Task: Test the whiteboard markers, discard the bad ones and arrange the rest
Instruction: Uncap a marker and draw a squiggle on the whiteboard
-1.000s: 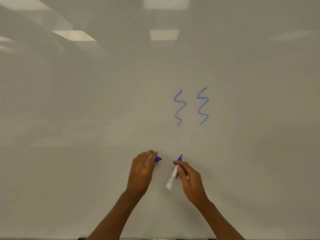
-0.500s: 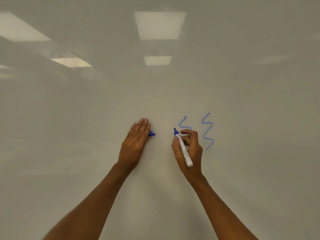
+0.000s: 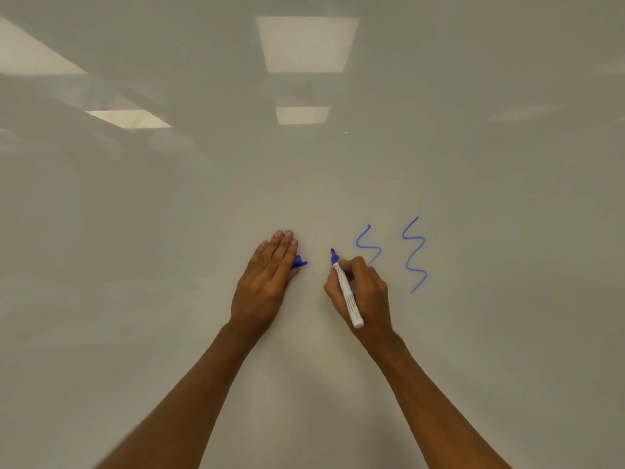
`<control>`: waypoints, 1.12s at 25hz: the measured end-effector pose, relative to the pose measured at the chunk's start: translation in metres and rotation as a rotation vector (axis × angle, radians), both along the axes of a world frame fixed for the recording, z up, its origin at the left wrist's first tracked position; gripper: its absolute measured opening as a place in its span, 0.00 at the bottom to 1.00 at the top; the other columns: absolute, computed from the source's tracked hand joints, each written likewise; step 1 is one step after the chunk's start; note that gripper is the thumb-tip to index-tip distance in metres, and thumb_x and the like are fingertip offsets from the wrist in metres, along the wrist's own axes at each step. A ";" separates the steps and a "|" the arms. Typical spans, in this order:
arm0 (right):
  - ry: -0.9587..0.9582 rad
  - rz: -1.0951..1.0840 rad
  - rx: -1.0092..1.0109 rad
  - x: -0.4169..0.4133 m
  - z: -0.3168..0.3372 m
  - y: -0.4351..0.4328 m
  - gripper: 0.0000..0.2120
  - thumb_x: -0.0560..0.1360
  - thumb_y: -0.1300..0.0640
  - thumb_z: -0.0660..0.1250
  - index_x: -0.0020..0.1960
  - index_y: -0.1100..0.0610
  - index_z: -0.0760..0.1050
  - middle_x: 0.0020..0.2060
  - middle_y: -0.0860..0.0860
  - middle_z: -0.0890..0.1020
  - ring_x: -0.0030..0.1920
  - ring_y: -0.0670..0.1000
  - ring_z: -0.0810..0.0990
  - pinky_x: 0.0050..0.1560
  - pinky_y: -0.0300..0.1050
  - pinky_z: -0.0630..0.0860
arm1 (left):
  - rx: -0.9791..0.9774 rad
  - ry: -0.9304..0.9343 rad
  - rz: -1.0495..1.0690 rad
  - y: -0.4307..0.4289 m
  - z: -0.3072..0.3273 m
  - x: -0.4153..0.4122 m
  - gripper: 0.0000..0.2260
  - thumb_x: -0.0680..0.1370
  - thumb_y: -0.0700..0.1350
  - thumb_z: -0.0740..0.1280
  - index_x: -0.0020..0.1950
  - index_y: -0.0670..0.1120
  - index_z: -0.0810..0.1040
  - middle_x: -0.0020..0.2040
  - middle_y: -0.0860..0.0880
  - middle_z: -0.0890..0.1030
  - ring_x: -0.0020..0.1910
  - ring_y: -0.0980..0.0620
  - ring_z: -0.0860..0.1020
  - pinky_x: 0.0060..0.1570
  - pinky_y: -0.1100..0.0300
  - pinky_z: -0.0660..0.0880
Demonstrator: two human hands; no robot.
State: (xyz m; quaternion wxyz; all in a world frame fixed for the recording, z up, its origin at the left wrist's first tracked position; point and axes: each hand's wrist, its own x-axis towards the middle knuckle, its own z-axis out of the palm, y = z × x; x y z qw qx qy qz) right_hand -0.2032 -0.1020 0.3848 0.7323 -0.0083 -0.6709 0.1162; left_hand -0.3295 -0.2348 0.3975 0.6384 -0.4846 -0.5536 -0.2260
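Note:
A whiteboard (image 3: 135,265) fills the view. My right hand (image 3: 363,292) grips an uncapped white marker (image 3: 346,292) with a blue tip, and the tip touches the board left of two blue squiggles (image 3: 414,255). The left squiggle (image 3: 367,243) is partly hidden behind my right hand. My left hand (image 3: 267,282) lies flat against the board with fingers together, and a blue marker cap (image 3: 299,262) pokes out from under it at the thumb side.
Ceiling lights reflect in the glossy board at the top and left. Nothing else shows besides my two forearms rising from the bottom edge.
Both hands have risen up the board from below the squiggles. The marker has turned tip-up and now meets the board left of the squiggles. My left hand has flattened against the board.

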 end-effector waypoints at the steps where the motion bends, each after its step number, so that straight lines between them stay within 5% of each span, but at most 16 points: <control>1: 0.007 -0.006 -0.015 0.002 -0.008 0.003 0.06 0.71 0.59 0.68 0.42 0.54 0.70 0.28 0.52 0.74 0.27 0.53 0.73 0.27 0.49 0.74 | 0.003 0.001 0.000 0.001 0.000 -0.001 0.18 0.81 0.43 0.61 0.69 0.36 0.68 0.70 0.40 0.69 0.71 0.45 0.65 0.70 0.49 0.65; 11: -0.161 -0.135 0.121 0.029 -0.081 0.008 0.10 0.66 0.65 0.72 0.35 0.58 0.71 0.25 0.50 0.69 0.25 0.50 0.67 0.27 0.42 0.67 | 0.012 -0.007 -0.034 0.001 -0.001 0.000 0.18 0.80 0.42 0.64 0.68 0.36 0.70 0.69 0.40 0.71 0.70 0.44 0.68 0.68 0.47 0.67; 16: -0.258 -0.049 0.027 0.051 -0.095 0.008 0.09 0.74 0.53 0.67 0.53 0.53 0.73 0.35 0.49 0.80 0.30 0.48 0.75 0.34 0.39 0.75 | 0.014 -0.093 -0.067 -0.004 0.000 0.011 0.17 0.78 0.38 0.65 0.67 0.36 0.72 0.68 0.41 0.71 0.69 0.44 0.68 0.69 0.46 0.65; 20: -0.569 0.052 0.006 0.082 -0.134 0.012 0.16 0.76 0.57 0.58 0.62 0.50 0.73 0.47 0.47 0.80 0.38 0.45 0.78 0.41 0.42 0.79 | 0.004 -0.105 -0.053 -0.002 -0.051 0.040 0.14 0.77 0.36 0.67 0.62 0.40 0.77 0.63 0.44 0.78 0.61 0.45 0.76 0.65 0.46 0.68; 25: -0.706 0.149 -0.051 0.105 -0.195 0.011 0.15 0.78 0.58 0.57 0.62 0.55 0.75 0.55 0.50 0.76 0.49 0.44 0.77 0.47 0.35 0.76 | -0.249 -0.446 -0.093 -0.007 -0.192 0.084 0.13 0.77 0.44 0.64 0.59 0.42 0.78 0.49 0.47 0.82 0.46 0.51 0.77 0.48 0.60 0.67; 28: -0.973 0.166 -0.073 0.118 -0.237 0.008 0.11 0.79 0.57 0.60 0.60 0.53 0.73 0.54 0.50 0.75 0.46 0.47 0.78 0.45 0.36 0.75 | -0.437 -0.898 -0.093 -0.013 -0.249 0.107 0.14 0.76 0.44 0.65 0.60 0.41 0.77 0.51 0.44 0.82 0.48 0.46 0.81 0.50 0.58 0.74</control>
